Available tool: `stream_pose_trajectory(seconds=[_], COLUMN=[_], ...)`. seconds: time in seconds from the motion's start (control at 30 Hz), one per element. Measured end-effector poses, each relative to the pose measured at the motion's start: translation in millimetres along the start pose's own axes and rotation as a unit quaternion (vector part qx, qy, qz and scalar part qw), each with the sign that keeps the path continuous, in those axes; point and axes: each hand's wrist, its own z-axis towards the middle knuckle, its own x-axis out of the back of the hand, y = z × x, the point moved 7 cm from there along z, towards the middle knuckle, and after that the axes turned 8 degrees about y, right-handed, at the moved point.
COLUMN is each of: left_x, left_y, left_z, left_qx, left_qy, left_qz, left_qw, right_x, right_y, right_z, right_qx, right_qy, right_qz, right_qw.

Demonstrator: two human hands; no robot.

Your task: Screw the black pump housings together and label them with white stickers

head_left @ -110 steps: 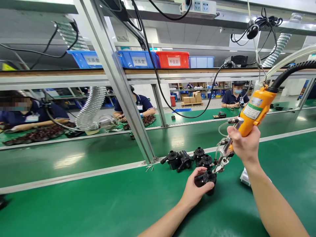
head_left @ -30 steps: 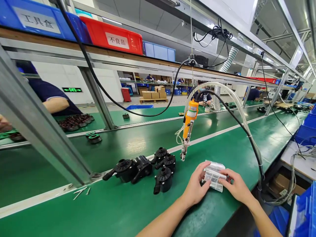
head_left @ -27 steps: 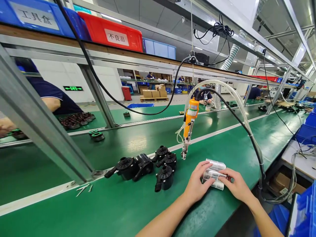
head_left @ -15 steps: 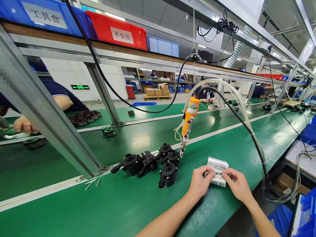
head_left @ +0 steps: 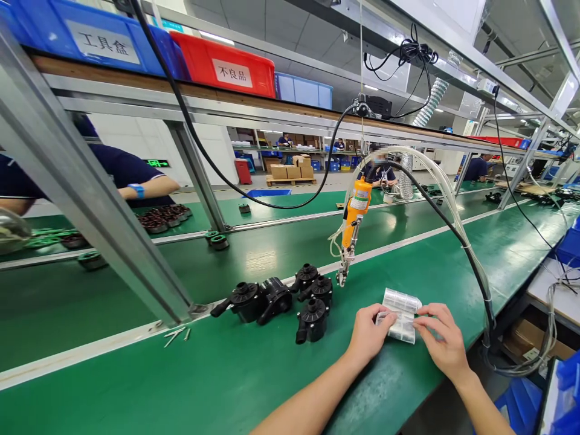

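Observation:
A shiny, silvery-clear roll of labels lies on the green bench top in front of me, a loose length of its strip reaching toward me. At its left edge my left hand is closed, thumb and forefinger pinching the strip. My right hand is at the roll's right edge, with thumb and fingertips drawn together; anything between them is too small to make out. To the left of my hands several black pump housings stand in a cluster. Above and behind them hangs an orange electric screwdriver, tip down.
A metal post rises at the left, near some small white sticks. Hoses and a black cable arc down to the right of my hands. Across the bench a co-worker's arm shows. Bins line the shelf overhead.
My right hand has shifted slightly right, off the middle of the label strip to its edge. The left hand keeps its pinch. My view has turned a little left.

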Motion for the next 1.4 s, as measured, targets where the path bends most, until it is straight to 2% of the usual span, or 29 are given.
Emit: stream_pose_trajectory(seconds=[0.1,0.2,0.27,0.37,0.43,0.47,0.53,0.6,0.7,0.8,0.87,0.97,1.07,1.17,1.27,1.33,1.4], left_x=[-5.6,-4.9,-3.1,1.1,3.8,4.8,5.4,4.3,0.5,-1.3,0.9,8.6,13.9,10.0,8.8,20.6,48.8], left_y=[1.2,0.3,-1.0,-1.4,-0.1,0.9,3.2,5.0,7.8,13.2,18.7,28.5,35.3,36.1,40.3,54.5,77.0], left_z=[-1.1,0.9,2.7,3.9,3.4,2.9,1.7,0.4,-1.6,-2.6,-2.1,0.0,1.9,0.0,-6.4,-11.9,-16.7], left_qx=[-0.001,0.004,0.002,-0.005,-0.007,-0.009,-0.014,-0.023,-0.042,-0.050,-0.044,-0.037,-0.046,-0.056,-0.073,-0.128,-0.206], left_qy=[-0.038,-0.035,-0.025,-0.002,0.011,0.014,0.014,0.008,-0.010,-0.040,-0.065,-0.089,-0.088,-0.092,-0.106,-0.104,-0.063], left_qz=[-0.054,-0.103,-0.095,-0.065,-0.049,-0.041,-0.029,-0.017,0.024,0.080,0.120,0.159,0.161,0.163,0.205,0.250,0.305], left_qw=[0.998,0.994,0.995,0.998,0.999,0.999,0.999,1.000,0.999,0.995,0.990,0.983,0.982,0.981,0.970,0.954,0.928], right_x=[-7.6,-11.1,-9.8,-8.7,-6.2,-5.1,-8.3,-18.4,-28.1,-25.4,-19.1,-15.7,-27.0,-34.3,-30.4,-21.9,-13.4], right_y=[4.2,12.5,12.4,1.1,-6.0,-6.5,-2.9,-1.0,-7.7,-12.7,-11.8,-10.3,-11.6,-15.3,-25.1,-34.3,-44.3], right_z=[2.5,3.6,4.1,3.7,4.4,5.6,8.3,11.4,19.2,25.4,26.3,22.2,14.2,10.9,15.1,18.5,18.7], right_qx=[-0.045,-0.087,-0.070,0.004,0.013,-0.014,-0.114,-0.208,-0.257,-0.271,-0.276,-0.269,-0.263,-0.259,-0.249,-0.236,-0.217], right_qy=[-0.009,-0.006,0.001,0.006,0.037,0.058,0.081,0.069,0.042,0.043,0.066,0.083,0.045,0.038,0.055,0.078,0.100], right_qz=[0.002,-0.020,-0.039,-0.055,-0.044,-0.020,0.061,0.144,0.224,0.286,0.291,0.253,0.232,0.228,0.242,0.248,0.239], right_qw=[0.999,0.996,0.997,0.998,0.998,0.998,0.988,0.965,0.939,0.918,0.914,0.926,0.936,0.938,0.936,0.936,0.941])
